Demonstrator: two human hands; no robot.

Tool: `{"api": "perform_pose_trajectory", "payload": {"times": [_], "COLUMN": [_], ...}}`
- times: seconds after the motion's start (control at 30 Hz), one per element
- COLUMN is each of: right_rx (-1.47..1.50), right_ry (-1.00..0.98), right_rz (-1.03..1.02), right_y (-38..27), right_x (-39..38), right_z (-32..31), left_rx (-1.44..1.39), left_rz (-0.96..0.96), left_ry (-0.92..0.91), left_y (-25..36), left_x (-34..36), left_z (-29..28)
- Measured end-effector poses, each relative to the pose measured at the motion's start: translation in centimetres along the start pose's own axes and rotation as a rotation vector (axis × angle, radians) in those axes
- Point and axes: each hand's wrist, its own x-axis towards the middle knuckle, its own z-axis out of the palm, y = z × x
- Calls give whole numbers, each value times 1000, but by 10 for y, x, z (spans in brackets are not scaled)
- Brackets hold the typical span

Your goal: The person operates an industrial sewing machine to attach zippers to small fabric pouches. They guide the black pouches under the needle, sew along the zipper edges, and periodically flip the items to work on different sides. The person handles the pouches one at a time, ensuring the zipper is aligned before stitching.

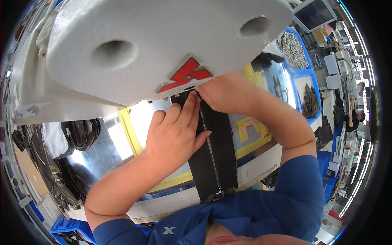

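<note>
A black fabric strip with a metal zipper [210,153] down its middle lies lengthwise on the table, running from under the white sewing machine head [151,32] toward my body. My left hand [173,132] rests flat on the fabric's left side. Its fingers stretch out beside the zipper teeth, and the thumb crosses the zipper. At the far end of the strip, my right hand [222,94] bends in from the right, close against the left fingertips. The machine head's lower edge and the hand itself hide most of the right fingers, and whatever they may hold.
Blue trays on the right hold silver metal parts [294,51] and dark pieces [310,102]. Dark zippered pieces [83,132] lie on the left, near camouflage fabric [49,167]. Yellow tape [130,132] marks the tabletop. A blue crate [71,226] stands lower left; a person [356,116] is far right.
</note>
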Motion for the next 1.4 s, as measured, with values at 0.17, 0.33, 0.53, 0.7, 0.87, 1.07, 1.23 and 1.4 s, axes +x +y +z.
{"api": "perform_pose_trajectory", "payload": {"times": [0.17,0.33,0.53,0.7,0.87,1.07,1.23,1.4], "right_rx": [-6,33,-30,-95,-42,-47,-65,-83], "right_ry": [34,149,275,295,316,268,259,254], "right_rz": [-46,-5,-117,-168,-168,-144,-149,-140], "right_y": [2,3,4,4,5,3,6,3], "right_x": [2,-1,-37,-43,-38,-32,-33,-33], "right_z": [1,7,23,30,30,23,28,27], "left_rx": [-4,-60,-228,-325,-428,-504,-491,-490], "left_rz": [4,-9,-46,-105,-103,-94,-85,-84], "left_ry": [-39,-52,-63,-98,-69,-53,-56,-30], "left_y": [-3,-7,-12,-14,-21,-25,-26,-27], "left_x": [4,8,11,11,10,11,10,10], "left_z": [-5,-8,-9,-13,-10,-10,-9,-7]}}
